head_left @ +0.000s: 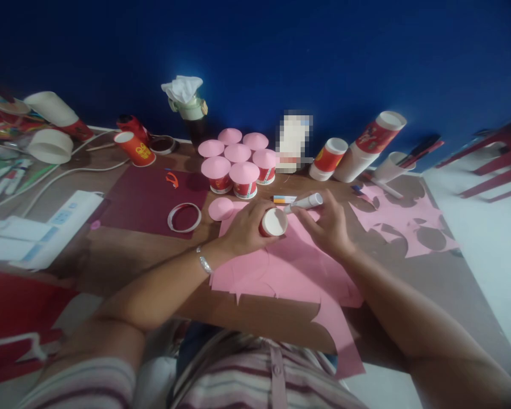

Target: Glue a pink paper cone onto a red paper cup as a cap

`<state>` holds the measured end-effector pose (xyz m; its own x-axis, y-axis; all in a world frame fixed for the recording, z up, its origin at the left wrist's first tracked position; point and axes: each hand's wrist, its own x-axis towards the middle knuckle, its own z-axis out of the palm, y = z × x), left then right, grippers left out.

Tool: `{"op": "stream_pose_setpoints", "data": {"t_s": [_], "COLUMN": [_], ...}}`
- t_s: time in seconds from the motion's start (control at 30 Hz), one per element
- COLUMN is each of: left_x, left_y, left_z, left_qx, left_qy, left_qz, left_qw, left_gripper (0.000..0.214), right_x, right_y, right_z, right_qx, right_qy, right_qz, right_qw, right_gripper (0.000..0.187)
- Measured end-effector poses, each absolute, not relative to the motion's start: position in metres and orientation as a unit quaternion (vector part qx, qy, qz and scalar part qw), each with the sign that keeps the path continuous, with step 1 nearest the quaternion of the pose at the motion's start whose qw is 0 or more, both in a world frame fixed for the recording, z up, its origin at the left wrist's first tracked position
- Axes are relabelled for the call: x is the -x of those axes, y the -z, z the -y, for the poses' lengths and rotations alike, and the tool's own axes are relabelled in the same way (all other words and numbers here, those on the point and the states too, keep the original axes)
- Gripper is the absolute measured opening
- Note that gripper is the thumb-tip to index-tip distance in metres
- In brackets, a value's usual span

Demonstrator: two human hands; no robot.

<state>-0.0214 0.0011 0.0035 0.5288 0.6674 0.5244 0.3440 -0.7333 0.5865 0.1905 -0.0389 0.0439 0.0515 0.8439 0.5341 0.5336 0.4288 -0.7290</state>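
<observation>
My left hand (247, 228) is wrapped round a small red paper cup (274, 222), its pale round end facing up. In my right hand (330, 224) is a white tube (307, 202) with a narrower tip, which points left at the cup's rim; whether it touches cannot be made out. Both hands are above a stack of pink paper sheets (255, 272). Beyond my left hand, several red cups wear pink paper cones (244, 172). A loose pink cone (221, 209) lies beside that hand.
Cut pink paper (409, 218) lies right, near stacked paper cups (372, 142). To the left are a white tape ring (184, 218), orange scissors (172, 180), a dark red sheet (149, 199) and a white power strip (63, 227) with cables. A bottle (191, 113) stands by the blue wall.
</observation>
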Motion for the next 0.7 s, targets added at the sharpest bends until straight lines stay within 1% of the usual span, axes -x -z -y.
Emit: {"op": "stream_pose_setpoints", "data": {"t_s": [0.2, 0.43, 0.7], "left_x": [0.0215, 0.0193, 0.0190], "left_y": [-0.0035, -0.0017, -0.0027], "left_z": [-0.0015, -0.0006, -0.0001], "left_qx": [-0.849, -0.853, -0.857], "left_qy": [-0.383, -0.373, -0.366], "left_qz": [-0.296, -0.299, -0.296], "left_qw": [0.210, 0.210, 0.209], "left_gripper": [0.063, 0.067, 0.064], "right_x": [-0.1918, -0.1925, -0.1904], "right_y": [-0.0463, -0.0484, -0.0471], "right_z": [0.0401, 0.0416, 0.0377], "right_qx": [0.498, 0.501, 0.515], "right_qy": [-0.167, -0.106, -0.144], "right_qz": [0.665, 0.706, 0.687], "right_qw": [0.531, 0.489, 0.492], "right_gripper": [0.017, 0.013, 0.014]}}
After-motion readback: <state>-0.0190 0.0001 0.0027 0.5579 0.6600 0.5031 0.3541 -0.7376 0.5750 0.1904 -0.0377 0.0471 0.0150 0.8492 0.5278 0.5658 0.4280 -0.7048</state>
